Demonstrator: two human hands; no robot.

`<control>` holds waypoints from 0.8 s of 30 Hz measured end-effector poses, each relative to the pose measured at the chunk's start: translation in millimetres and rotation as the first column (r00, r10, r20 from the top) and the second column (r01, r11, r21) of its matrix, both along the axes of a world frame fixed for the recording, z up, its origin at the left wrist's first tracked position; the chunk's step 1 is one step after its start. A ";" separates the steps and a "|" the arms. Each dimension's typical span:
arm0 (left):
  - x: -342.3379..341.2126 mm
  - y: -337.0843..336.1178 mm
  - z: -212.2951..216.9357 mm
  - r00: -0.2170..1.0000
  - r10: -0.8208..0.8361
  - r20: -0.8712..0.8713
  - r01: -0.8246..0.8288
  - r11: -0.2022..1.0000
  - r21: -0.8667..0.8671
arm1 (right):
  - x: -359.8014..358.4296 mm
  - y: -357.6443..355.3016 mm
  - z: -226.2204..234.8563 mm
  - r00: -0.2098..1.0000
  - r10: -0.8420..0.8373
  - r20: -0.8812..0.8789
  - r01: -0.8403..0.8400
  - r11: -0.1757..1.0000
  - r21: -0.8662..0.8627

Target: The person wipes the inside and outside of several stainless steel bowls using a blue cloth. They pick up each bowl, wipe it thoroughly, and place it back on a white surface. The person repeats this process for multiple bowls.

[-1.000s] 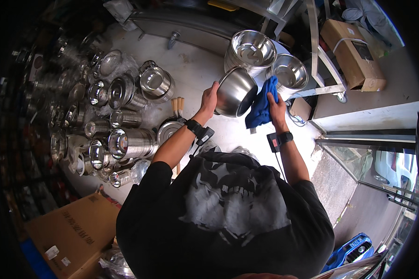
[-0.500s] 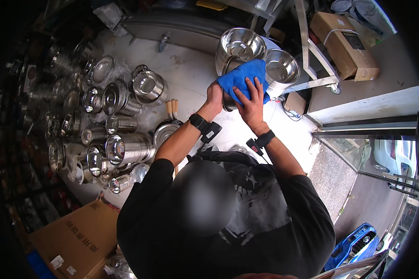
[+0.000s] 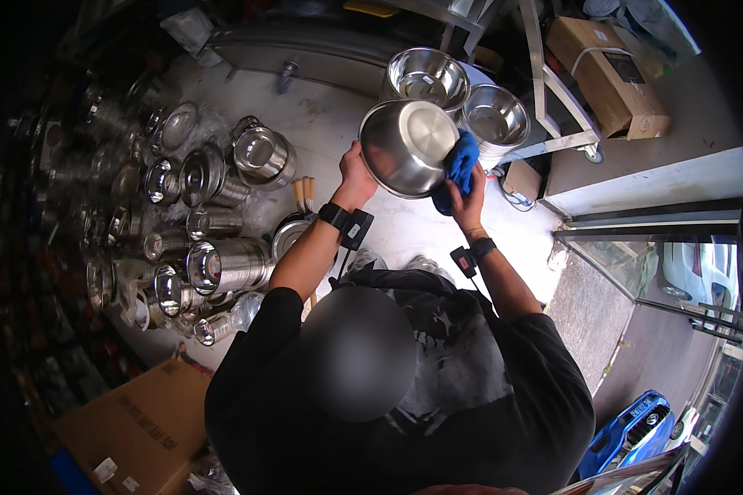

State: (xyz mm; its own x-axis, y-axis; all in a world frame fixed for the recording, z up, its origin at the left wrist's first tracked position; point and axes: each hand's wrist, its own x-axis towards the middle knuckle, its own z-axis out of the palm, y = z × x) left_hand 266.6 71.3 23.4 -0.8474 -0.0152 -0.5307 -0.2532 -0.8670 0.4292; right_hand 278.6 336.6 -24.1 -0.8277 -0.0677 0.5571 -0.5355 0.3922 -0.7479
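Note:
My left hand [image 3: 357,173] grips the left rim of a shiny steel bowl [image 3: 407,147], held up with its inside facing me. Against the bowl's right edge my right hand [image 3: 469,196] presses a blue cloth [image 3: 459,165]. Both wrists wear black bands. Just beyond the held bowl stand two more steel bowls [image 3: 428,76], [image 3: 495,118], open side up.
Several steel pots and lidded containers [image 3: 223,264] crowd the white surface at my left. A cardboard box [image 3: 132,425] sits at the lower left, another box [image 3: 607,78] at the upper right beside a metal rack [image 3: 545,99]. A blue car [image 3: 631,433] shows at lower right.
The bowl has turned from mostly covered by the cloth to open side facing me. The blue cloth moved from over the bowl to its right edge.

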 end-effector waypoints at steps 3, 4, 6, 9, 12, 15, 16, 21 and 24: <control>4.3 -1.9 -3.4 1.000 -0.008 0.027 0.009 0.999 -0.038 | -9.8 -5.3 11.4 0.946 0.077 0.314 0.047 0.928 -0.370; 5.9 -3.1 -11.0 0.999 -0.023 0.034 0.025 0.998 -0.061 | -14.3 -5.6 12.6 0.923 0.125 0.365 0.062 0.885 -0.461; 5.3 2.4 -6.7 0.996 -0.086 0.019 0.087 0.986 -0.141 | -24.3 0.0 7.0 0.897 0.152 0.415 0.142 0.789 -0.597; 6.5 5.7 -5.1 0.981 -0.189 -0.050 0.165 0.939 -0.302 | -25.4 6.0 0.4 0.857 0.202 0.475 0.210 0.704 -0.678; -0.1 8.1 -7.3 0.934 -0.327 -0.142 0.233 0.861 -0.452 | -20.5 20.4 -12.4 0.838 0.153 0.524 0.271 0.716 -0.643; -2.2 9.8 -0.9 0.857 -0.486 -0.169 0.303 0.742 -0.597 | -14.4 30.6 -14.2 0.816 0.085 0.572 0.322 0.755 -0.571; -4.5 10.7 -2.3 0.836 -0.523 -0.166 0.322 0.713 -0.623 | -13.3 34.6 -10.5 0.808 0.042 0.588 0.335 0.788 -0.517; -11.4 21.6 7.7 0.767 -0.626 -0.142 0.413 0.651 -0.637 | 0.8 55.2 30.2 0.826 0.032 0.562 0.313 0.803 -0.507; -32.9 37.9 -18.1 0.550 -0.829 -0.100 0.282 0.297 -0.912 | -3.7 92.5 42.3 0.872 -0.093 0.480 0.250 0.928 -0.276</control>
